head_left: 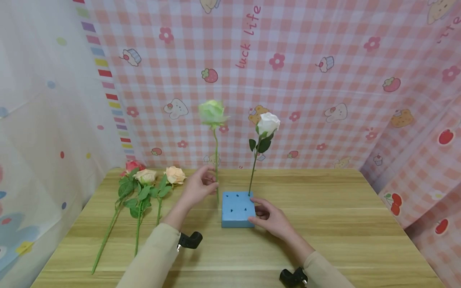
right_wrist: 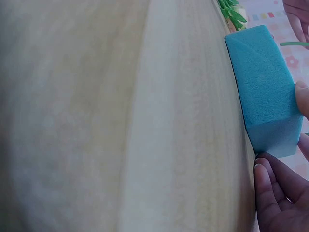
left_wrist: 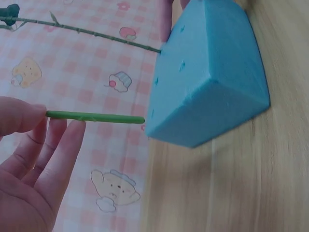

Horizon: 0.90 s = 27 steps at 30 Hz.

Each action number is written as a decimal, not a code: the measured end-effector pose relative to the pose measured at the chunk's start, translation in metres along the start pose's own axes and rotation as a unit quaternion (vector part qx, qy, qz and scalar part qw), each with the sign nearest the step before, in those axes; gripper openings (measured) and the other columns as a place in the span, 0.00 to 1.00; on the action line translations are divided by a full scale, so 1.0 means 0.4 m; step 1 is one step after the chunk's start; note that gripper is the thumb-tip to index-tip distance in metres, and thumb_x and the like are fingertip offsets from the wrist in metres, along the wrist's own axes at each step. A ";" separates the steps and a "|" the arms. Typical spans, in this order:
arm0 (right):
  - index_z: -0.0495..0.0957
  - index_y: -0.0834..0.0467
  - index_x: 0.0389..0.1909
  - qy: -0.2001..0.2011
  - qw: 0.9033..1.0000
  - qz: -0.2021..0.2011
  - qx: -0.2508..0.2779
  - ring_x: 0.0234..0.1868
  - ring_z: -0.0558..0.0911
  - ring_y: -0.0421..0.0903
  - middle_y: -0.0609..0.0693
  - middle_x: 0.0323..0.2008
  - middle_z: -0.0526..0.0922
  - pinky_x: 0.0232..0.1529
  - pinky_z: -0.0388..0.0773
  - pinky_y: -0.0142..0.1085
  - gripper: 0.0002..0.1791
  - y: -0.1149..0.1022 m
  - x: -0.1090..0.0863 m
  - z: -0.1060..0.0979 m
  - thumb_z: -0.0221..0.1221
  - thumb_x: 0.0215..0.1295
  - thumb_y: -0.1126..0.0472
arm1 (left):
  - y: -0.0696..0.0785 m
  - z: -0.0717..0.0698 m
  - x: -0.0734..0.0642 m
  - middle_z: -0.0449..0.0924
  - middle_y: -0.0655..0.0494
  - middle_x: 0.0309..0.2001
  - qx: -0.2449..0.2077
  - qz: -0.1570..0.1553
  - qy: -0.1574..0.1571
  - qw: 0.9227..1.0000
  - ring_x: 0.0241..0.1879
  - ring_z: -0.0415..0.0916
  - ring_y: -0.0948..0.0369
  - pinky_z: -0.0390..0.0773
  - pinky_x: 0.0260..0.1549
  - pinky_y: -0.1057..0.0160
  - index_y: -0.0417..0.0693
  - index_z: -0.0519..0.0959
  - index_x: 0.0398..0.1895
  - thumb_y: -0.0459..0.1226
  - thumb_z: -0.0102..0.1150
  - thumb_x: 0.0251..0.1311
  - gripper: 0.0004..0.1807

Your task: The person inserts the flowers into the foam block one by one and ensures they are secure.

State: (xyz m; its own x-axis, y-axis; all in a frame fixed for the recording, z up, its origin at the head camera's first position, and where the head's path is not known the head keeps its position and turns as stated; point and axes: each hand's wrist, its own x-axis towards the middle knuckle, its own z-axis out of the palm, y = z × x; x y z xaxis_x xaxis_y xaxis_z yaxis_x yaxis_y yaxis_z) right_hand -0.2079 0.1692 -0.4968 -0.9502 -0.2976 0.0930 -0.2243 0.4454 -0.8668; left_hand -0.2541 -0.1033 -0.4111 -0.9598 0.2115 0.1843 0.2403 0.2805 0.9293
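My left hand [head_left: 199, 186] pinches the stem of a pale green rose [head_left: 212, 113] between thumb and fingers, holding it upright left of a blue foam block [head_left: 237, 223]. In the left wrist view the bare stem end [left_wrist: 130, 119] points at the block's holed top, with a small gap between. My right hand [head_left: 273, 219] grips the block's right side, thumb near the front corner and index finger near the back one. A white rose [head_left: 268, 123] stands in the block's back right hole, leaning slightly right. Several small dark holes show in the top.
On the table's left lie a red rose [head_left: 134, 165], a cream rose [head_left: 145, 176] and a peach rose [head_left: 175, 175], with long green stems toward the front. A pink checked cloth [head_left: 302, 92] hangs behind the wooden table [head_left: 324, 208].
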 end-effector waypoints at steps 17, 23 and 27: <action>0.71 0.53 0.67 0.001 1.000 0.006 0.003 0.50 0.81 0.51 0.58 0.53 0.81 0.50 0.81 0.42 0.33 -0.001 0.002 0.000 0.69 0.61 0.53 | 0.035 0.079 0.041 0.79 0.49 0.36 0.015 0.040 0.013 0.999 0.36 0.78 0.55 0.84 0.32 0.62 0.42 0.76 0.53 0.23 0.65 0.56 0.21; 0.71 0.53 0.67 0.001 1.000 0.002 0.003 0.49 0.81 0.50 0.57 0.52 0.82 0.50 0.81 0.41 0.34 -0.004 0.000 -0.002 0.69 0.61 0.53 | 0.036 0.107 0.048 0.80 0.48 0.36 0.020 0.056 0.017 0.998 0.37 0.79 0.53 0.84 0.32 0.62 0.41 0.77 0.52 0.23 0.65 0.57 0.19; 0.71 0.53 0.68 0.001 1.000 -0.001 0.005 0.49 0.82 0.50 0.58 0.52 0.82 0.50 0.81 0.41 0.34 -0.003 0.000 -0.002 0.69 0.61 0.53 | 0.032 0.122 0.052 0.80 0.48 0.36 0.015 0.061 0.020 0.998 0.37 0.79 0.53 0.84 0.33 0.63 0.40 0.77 0.53 0.23 0.64 0.57 0.19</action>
State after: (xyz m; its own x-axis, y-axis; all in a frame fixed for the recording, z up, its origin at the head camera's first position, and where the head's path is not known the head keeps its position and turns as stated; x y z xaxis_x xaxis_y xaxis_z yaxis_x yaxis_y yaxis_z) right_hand -0.2080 0.1693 -0.4951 -0.9499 -0.2976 0.0959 -0.2247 0.4363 -0.8713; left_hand -0.2641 -0.0496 -0.4108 -0.9282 0.2081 0.3085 0.3590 0.2830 0.8894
